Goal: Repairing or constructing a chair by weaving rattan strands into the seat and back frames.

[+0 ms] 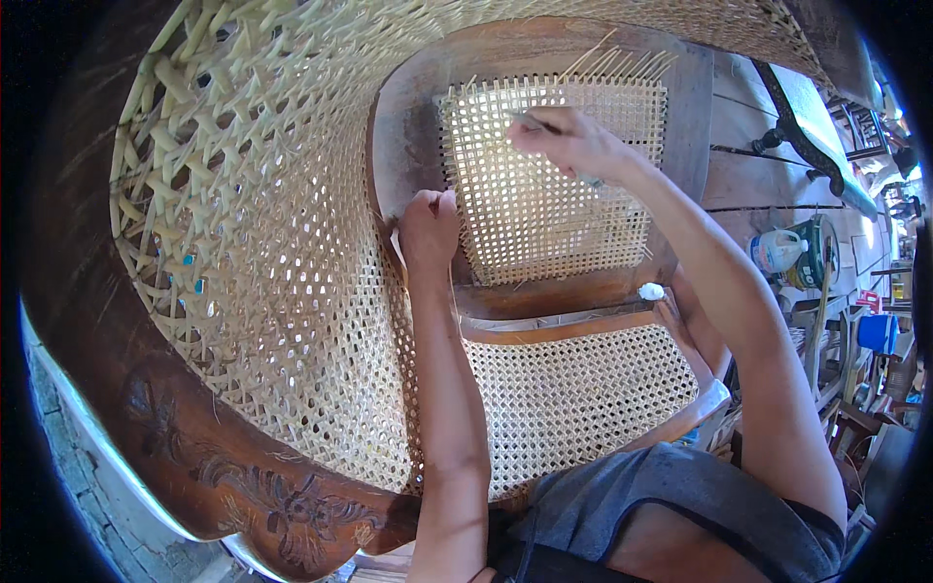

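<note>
Gripping a dark slender tool (536, 122), the right hand (561, 143) hangs over the upper middle of a woven cane panel (544, 228), as I see it from my distant post through the head camera. Its fingers are curled closed; whether the tool's tip meets the weave, I cannot tell. The left hand (428, 231) is bent at the panel's left edge, and I cannot make out whether its fingers pinch a strand. The panel thus lies behind the right hand, the nearer to its middle, and just to the right of the left one. Nearly square, it shows me no clear long axis. A brown wooden frame (418, 107) borders it, and loose cane strands (632, 64) fan out past its top edge. A large curved cane sheet (262, 233) crowds the left forearm (445, 369); below, a second cane panel (583, 389) spans the seat. I find more open room rightward, over wooden planks (748, 180).
</note>
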`<state>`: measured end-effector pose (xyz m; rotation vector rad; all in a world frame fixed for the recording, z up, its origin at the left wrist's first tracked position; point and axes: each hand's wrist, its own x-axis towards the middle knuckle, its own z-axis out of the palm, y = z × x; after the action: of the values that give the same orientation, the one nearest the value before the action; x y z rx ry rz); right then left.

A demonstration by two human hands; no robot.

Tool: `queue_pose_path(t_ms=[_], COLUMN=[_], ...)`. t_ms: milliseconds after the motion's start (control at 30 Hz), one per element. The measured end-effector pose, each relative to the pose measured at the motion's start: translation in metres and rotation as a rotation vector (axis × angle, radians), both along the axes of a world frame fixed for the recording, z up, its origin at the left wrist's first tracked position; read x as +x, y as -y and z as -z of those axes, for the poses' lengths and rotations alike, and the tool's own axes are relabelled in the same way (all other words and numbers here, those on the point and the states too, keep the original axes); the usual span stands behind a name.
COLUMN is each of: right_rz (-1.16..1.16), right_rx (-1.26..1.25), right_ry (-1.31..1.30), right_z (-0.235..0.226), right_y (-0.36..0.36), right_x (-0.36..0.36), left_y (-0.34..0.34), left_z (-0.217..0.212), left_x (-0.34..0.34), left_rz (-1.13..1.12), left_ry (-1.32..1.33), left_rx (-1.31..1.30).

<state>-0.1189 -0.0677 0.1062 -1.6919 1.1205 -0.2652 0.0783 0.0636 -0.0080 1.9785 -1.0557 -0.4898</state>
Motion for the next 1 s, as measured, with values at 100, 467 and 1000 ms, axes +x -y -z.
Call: queue_pose_path(t_ms=[100,467,1000], right_rz=[-0.379,-0.874,-0.428], right_rx=[-0.584,-0.813,-0.749], right_ry=[0.041,-0.638,0.004], right_z=[0.008,0.001,-0.091], right_y=[0.000,0.025,0.012], right_x=[0.009,0.046,-0.046], left_y=[0.002,-0.010,0.075], left_z=[0.006,0.013,-0.084], left_x=[0.006,0.018,-0.093], left_rz=[0.119,0.126,0.332], left_ry=[-0.093,-0.181,-0.208], left_rx=[0.001,0.069,-0.835])
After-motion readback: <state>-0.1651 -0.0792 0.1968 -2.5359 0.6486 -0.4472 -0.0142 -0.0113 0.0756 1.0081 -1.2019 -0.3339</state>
